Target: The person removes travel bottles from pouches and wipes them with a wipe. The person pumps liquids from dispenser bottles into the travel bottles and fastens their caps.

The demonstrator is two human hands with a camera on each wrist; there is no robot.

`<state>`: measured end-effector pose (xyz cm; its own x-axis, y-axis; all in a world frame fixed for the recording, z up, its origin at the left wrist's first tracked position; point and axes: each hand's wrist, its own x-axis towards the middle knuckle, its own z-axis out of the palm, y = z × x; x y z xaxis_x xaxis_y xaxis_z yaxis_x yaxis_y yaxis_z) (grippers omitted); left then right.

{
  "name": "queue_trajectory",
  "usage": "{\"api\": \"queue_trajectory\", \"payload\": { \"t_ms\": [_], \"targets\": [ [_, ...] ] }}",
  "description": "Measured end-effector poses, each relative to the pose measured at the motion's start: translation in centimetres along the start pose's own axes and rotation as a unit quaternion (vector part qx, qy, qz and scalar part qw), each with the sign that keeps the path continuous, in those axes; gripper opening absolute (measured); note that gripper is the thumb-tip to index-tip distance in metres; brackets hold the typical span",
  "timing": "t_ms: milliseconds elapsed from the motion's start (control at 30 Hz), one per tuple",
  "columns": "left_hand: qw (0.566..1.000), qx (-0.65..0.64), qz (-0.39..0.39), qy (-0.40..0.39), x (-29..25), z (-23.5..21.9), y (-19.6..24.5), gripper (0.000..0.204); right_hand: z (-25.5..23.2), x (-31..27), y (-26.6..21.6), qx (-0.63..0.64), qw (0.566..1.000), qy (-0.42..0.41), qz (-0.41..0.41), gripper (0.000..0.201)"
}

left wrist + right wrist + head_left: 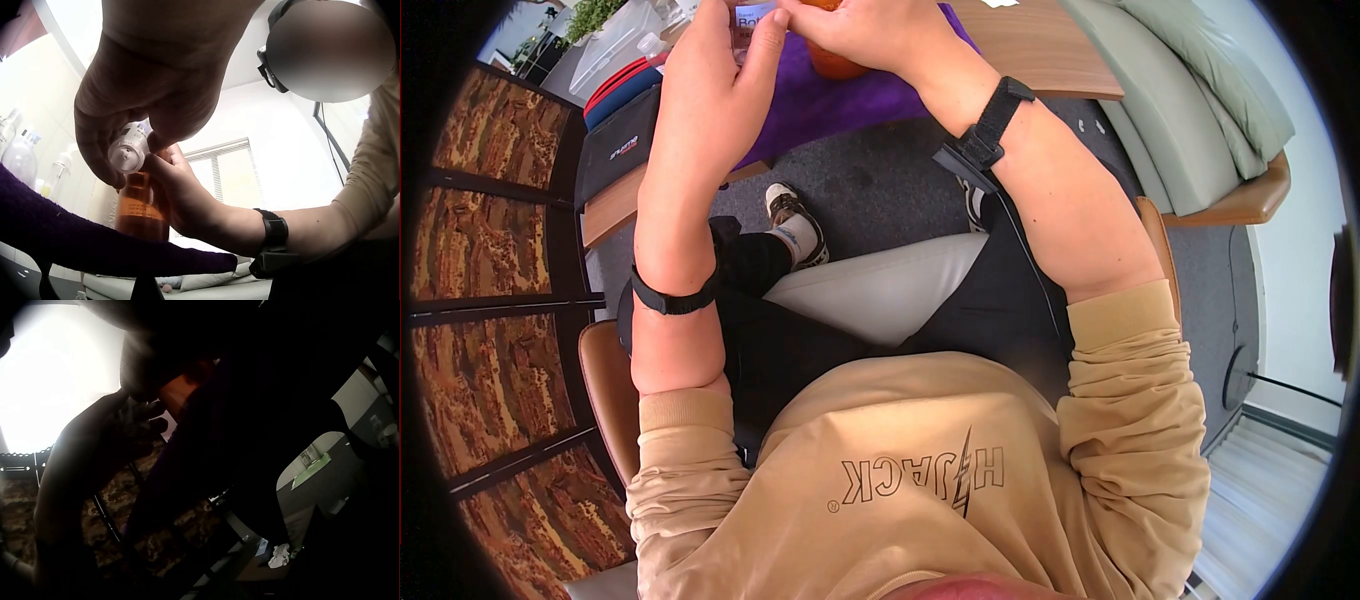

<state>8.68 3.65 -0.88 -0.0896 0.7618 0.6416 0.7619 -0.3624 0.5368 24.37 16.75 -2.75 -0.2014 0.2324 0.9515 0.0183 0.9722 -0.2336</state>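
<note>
In the left wrist view, my left hand (156, 81) holds a small clear bottle (128, 153) by its sides, tilted so one end faces the camera. Its printed label (750, 20) shows between the fingers in the head view. An orange bottle (142, 209) stands upright on a purple cloth (94, 244), just below the small one. My right hand (190, 197) grips the orange bottle near its top, the thumb beside the small bottle; those fingers are partly hidden. The right wrist view is dark, with the left hand (112, 440) near the orange bottle (178, 394).
A black case (618, 150) and a clear container (612, 45) are at the table's left side. Pump bottles (56, 175) stand left in the left wrist view. A wooden tabletop (1040, 45) extends right of the cloth, beside a green sofa (1180, 130).
</note>
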Motion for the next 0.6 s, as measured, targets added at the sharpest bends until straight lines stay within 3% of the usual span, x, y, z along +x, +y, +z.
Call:
{"api": "queue_trajectory", "payload": {
  "t_ms": [600],
  "targets": [
    [1.000, -0.015, -0.019, -0.005, 0.09, -0.05, 0.29, 0.032, 0.12, 0.08, 0.22, 0.004, 1.000, 0.004, -0.015, 0.095]
  ]
}}
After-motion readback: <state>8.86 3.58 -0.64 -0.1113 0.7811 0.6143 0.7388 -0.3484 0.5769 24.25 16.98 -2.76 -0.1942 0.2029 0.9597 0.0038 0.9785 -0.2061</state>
